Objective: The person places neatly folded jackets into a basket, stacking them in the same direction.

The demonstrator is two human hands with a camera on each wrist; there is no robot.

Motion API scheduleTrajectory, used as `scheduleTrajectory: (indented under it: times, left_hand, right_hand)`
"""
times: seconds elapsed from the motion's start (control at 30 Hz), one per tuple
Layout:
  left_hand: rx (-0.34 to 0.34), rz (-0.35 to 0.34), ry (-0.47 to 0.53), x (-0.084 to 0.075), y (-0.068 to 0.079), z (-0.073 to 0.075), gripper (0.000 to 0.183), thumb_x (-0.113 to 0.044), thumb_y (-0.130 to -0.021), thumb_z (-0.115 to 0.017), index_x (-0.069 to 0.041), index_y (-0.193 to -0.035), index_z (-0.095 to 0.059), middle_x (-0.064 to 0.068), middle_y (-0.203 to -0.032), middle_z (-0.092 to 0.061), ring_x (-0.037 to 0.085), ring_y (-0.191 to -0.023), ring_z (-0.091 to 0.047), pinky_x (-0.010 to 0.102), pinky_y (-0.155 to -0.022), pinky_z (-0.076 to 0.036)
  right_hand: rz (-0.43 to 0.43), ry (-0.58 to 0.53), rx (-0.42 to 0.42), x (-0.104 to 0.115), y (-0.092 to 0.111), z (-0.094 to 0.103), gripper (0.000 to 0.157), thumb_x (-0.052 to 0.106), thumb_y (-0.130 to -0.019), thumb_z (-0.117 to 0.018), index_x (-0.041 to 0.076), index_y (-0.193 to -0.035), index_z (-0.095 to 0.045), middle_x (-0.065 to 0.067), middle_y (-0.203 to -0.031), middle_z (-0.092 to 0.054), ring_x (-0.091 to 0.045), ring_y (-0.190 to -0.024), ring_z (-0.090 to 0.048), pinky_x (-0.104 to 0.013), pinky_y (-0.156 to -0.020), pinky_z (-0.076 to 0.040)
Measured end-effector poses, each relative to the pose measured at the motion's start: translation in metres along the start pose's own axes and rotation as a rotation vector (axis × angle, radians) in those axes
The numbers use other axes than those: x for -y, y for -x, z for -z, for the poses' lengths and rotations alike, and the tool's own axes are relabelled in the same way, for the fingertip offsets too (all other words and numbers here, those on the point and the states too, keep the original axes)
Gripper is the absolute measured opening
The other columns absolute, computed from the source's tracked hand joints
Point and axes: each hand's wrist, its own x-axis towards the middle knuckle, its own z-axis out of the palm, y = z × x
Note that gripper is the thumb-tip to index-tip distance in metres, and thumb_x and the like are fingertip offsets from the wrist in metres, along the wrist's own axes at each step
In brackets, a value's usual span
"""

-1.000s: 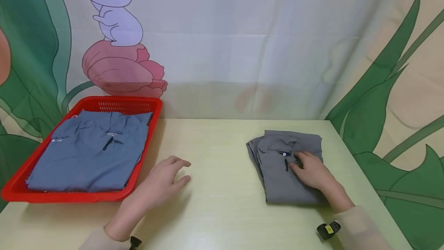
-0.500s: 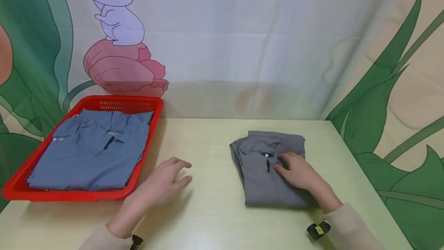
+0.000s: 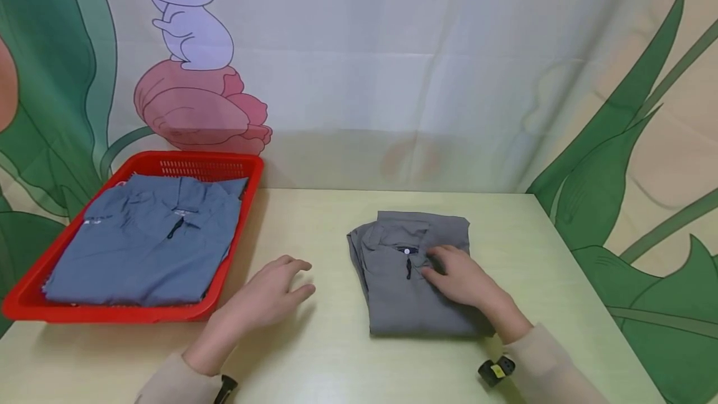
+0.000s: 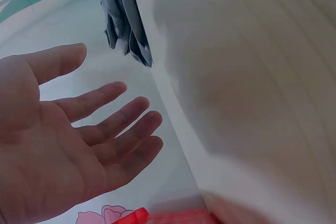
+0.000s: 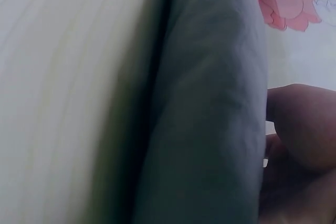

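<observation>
Gray shirt point(image 3: 401, 307), folded into a neat rectangle, lies flat on a table just right of center, beneath a person's right hand point(image 3: 460, 276). Behind stretches a printed curtain point(image 3: 348, 48) showing big green leaves and a pale cartoon animal point(image 3: 193, 30) seated on a pink bud point(image 3: 193, 105). The light wooden table point(image 3: 325, 357) runs back to it. At left stands a red plastic basket point(image 3: 112, 314), slotted along its far wall, with a folded blue shirt point(image 3: 134, 260) laid face up inside. The right hand rests on the gray shirt's front, thumb and forefinger apart, fingertips touching the cloth. The left hand point(image 3: 266, 292) is held above the table between basket and gray shirt, palm bare and fingers loosely spread, as its wrist view shows. Small black devices point(image 3: 496, 371) sit by both cuffs. Each shirt bears a dark zipper pull point(image 3: 409, 269) below its collar; a white dot point(image 3: 406, 251) marks the gray one.
</observation>
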Motion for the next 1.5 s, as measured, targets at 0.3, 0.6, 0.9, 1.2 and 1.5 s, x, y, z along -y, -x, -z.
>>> scheduleTrajectory:
  times: [0.3,0.6,0.9,1.2,1.5]
  left_hand:
    - [0.04,0.025,0.012,0.003,-0.01,-0.007,0.052,-0.027,-0.102,-0.062,0.007,-0.141,-0.055,0.021,-0.136,-0.058,0.038,-0.127,-0.055,0.053,-0.107,-0.043]
    - [0.089,0.054,0.113,0.006,-0.022,-0.01,0.052,-0.027,-0.103,-0.06,0.011,-0.138,-0.056,0.025,-0.133,-0.061,0.039,-0.122,-0.059,0.053,-0.104,-0.045]
    - [0.115,0.18,0.426,-0.003,-0.035,-0.017,0.064,-0.029,-0.103,-0.06,0.011,-0.149,-0.04,0.026,-0.139,-0.057,0.04,-0.125,-0.057,0.052,-0.106,-0.045]
    - [0.119,0.325,1.004,-0.011,-0.047,-0.022,0.065,-0.019,-0.108,-0.049,0.015,-0.155,-0.02,0.038,-0.152,-0.036,0.05,-0.136,-0.046,0.054,-0.103,-0.048]
    - [0.13,0.376,1.163,-0.012,-0.063,-0.035,0.074,-0.03,-0.107,-0.05,0.013,-0.156,-0.014,0.041,-0.151,-0.033,0.049,-0.137,-0.043,0.055,-0.1,-0.05]
  right_hand:
    - [0.052,-0.086,0.017,0.021,-0.003,-0.007,0.048,0.021,-0.102,-0.062,-0.009,-0.139,-0.055,-0.025,-0.14,-0.057,-0.043,-0.133,-0.05,-0.055,-0.11,-0.04]
    - [-0.053,-0.35,-0.196,0.007,0.0,0.001,0.043,0.015,-0.102,-0.064,-0.004,-0.139,-0.054,-0.022,-0.132,-0.062,-0.035,-0.118,-0.062,-0.052,-0.095,-0.052]
    - [-0.327,-0.498,-0.132,-0.023,0.006,0.015,0.066,0.027,-0.103,-0.061,-0.006,-0.152,-0.032,-0.032,-0.143,-0.045,-0.042,-0.124,-0.055,-0.048,-0.091,-0.053]
    - [-0.39,-0.642,0.014,-0.021,0.01,0.012,0.061,0.013,-0.1,-0.052,-0.009,-0.153,-0.031,-0.035,-0.148,-0.044,-0.043,-0.13,-0.054,-0.044,-0.089,-0.056]
    - [-0.376,-0.751,0.015,-0.01,0.008,0.002,0.062,0.01,-0.1,-0.052,-0.007,-0.155,-0.028,-0.036,-0.15,-0.04,-0.044,-0.133,-0.049,-0.054,-0.103,-0.047]
